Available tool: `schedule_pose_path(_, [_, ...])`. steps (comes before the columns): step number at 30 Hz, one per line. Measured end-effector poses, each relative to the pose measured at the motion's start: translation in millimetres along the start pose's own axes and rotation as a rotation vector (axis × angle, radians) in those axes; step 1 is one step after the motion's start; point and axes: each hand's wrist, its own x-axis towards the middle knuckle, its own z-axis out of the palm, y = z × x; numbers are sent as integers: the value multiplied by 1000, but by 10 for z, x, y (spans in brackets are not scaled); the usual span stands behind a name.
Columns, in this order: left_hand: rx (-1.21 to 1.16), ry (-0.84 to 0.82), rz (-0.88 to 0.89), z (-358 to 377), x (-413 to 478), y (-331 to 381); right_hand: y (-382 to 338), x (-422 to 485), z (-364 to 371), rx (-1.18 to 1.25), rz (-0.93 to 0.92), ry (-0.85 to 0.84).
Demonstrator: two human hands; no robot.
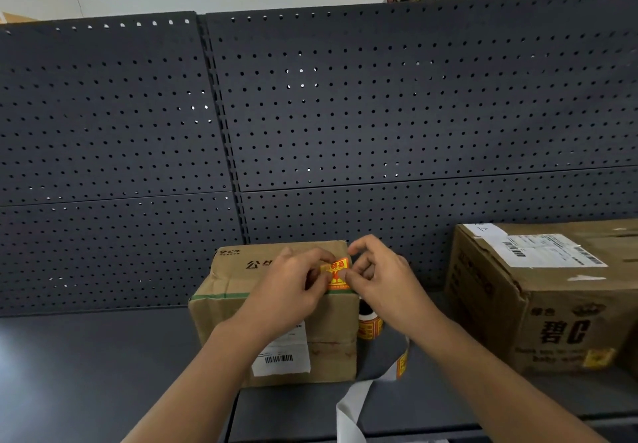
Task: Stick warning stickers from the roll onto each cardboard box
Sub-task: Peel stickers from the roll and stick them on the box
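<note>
A warning sticker (340, 271) on a cardboard box (241, 308)
Both the left hand (293, 287) and right hand (383, 280) pinch it near the box top's right edge; the roll (369, 326) stands just beside.

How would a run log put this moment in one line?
step: sticking sticker onto small box | left hand: pinches sticker | right hand: pinches sticker | roll: beside small box | big box: already stickered

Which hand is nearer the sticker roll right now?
Right. The right hand pinches the sticker at the small box's top right edge, the sticker roll just below its wrist. The left hand holds the sticker from further left, over the box top.
</note>
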Motion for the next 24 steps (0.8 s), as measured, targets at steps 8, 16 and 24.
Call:
schedule_pose_path(8, [-108, 15, -84, 30, 18, -37, 19, 41, 92, 4, 19, -6])
schedule_pose_path(16, [-150, 41, -176, 44, 28, -17, 142, 38, 213, 29, 148, 38])
schedule_pose_path(24, [-149, -27, -224, 84, 38, 5, 216, 27, 284, 284, 403, -63])
